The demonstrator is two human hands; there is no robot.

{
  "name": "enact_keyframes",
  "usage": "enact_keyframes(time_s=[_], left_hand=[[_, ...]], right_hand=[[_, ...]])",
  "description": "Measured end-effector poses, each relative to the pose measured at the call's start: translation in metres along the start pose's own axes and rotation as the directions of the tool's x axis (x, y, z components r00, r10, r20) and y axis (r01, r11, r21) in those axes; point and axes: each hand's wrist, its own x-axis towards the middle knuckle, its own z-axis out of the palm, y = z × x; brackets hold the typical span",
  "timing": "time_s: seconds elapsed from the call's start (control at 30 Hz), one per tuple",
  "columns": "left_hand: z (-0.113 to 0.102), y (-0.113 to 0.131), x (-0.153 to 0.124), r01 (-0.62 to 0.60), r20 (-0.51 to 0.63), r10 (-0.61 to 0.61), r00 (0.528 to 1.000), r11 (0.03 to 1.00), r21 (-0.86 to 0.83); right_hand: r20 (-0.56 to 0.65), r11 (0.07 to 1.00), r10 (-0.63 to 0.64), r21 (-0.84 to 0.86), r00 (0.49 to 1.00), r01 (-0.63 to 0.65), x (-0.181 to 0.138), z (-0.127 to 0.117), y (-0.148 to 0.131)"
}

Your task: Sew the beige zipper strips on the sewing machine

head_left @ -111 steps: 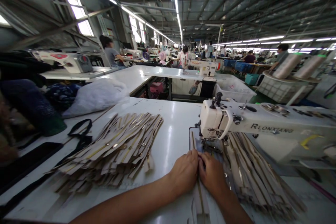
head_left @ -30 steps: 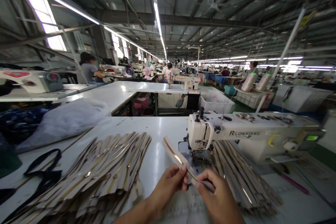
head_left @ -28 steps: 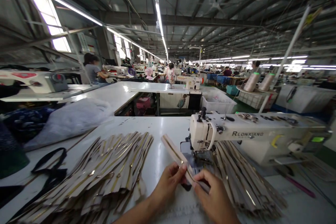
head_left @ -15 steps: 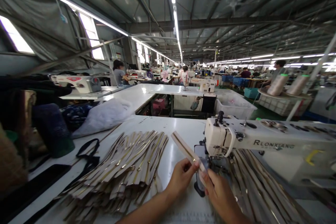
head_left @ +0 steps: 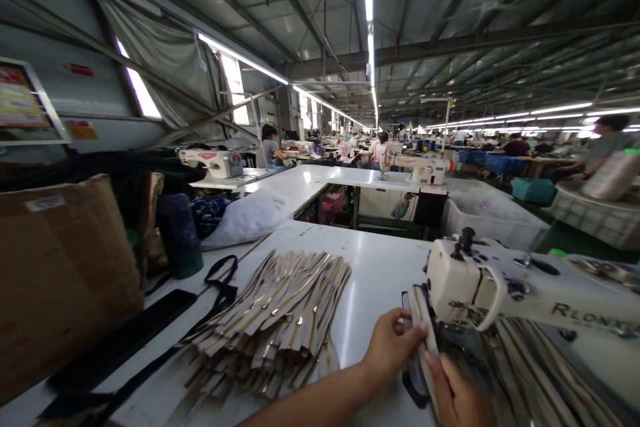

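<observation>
My left hand (head_left: 393,345) and my right hand (head_left: 456,395) both pinch one beige zipper strip (head_left: 424,320), holding it upright just left of the head of the white sewing machine (head_left: 505,283). The left thumb and fingers close on its upper part; the right fingers grip it lower down. A fanned pile of beige zipper strips (head_left: 280,313) lies on the white table (head_left: 375,267) to the left of my hands. A second heap of strips (head_left: 530,367) lies under the machine arm at the right.
A brown cardboard box (head_left: 60,267) stands at the left, with dark cloth, a black strap (head_left: 220,280) and a white plastic bag (head_left: 250,217) behind the pile. Other workers sit at sewing tables farther back. White bins (head_left: 490,217) stand beyond the table.
The strip was held slanting out to the left; now it stands upright close against the machine head. My view has swung left, bringing the cardboard box in.
</observation>
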Motion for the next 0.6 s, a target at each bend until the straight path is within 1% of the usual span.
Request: enact_keyframes(time_s=[0.03,0.1,0.17,0.23,0.3,0.37,0.43,0.5,0.6], left_hand=[[-0.002,-0.002,-0.001,-0.001,0.009,0.001,1.000,1.000,-0.028],[-0.005,-0.005,-0.003,0.017,0.066,-0.009,0.998,0.993,-0.119],[-0.007,-0.005,-0.004,0.065,0.107,-0.045,0.993,0.978,-0.196],[-0.007,-0.004,-0.005,0.110,0.105,-0.090,0.990,0.973,-0.204],[-0.006,-0.004,-0.005,0.132,0.099,-0.118,0.988,0.979,-0.153],[-0.003,-0.005,-0.006,0.127,0.091,-0.115,0.989,0.983,-0.135],[0.000,-0.006,-0.009,0.108,0.091,-0.092,0.992,0.977,-0.187],[0.002,-0.006,-0.011,0.107,0.095,-0.086,0.992,0.965,-0.238],[0.004,-0.005,-0.013,0.119,0.082,-0.101,0.992,0.959,-0.257]], right_hand=[[0.010,1.000,0.012,0.019,1.000,-0.012,0.000,0.000,0.000],[0.043,0.997,0.044,0.059,0.998,-0.046,0.000,0.001,-0.002],[0.065,0.994,0.074,0.077,0.995,-0.079,0.000,0.000,-0.005],[0.062,0.993,0.099,0.055,0.993,-0.103,0.001,-0.001,-0.007],[0.055,0.993,0.118,0.007,0.991,-0.119,0.001,-0.003,-0.007],[0.058,0.992,0.126,-0.017,0.990,-0.126,0.001,-0.003,-0.006],[0.073,0.992,0.123,0.001,0.990,-0.124,0.002,-0.003,-0.004],[0.132,0.993,0.111,0.029,0.985,-0.116,0.004,-0.004,-0.001],[0.235,0.994,0.084,0.042,0.968,-0.097,0.008,-0.007,0.001]])
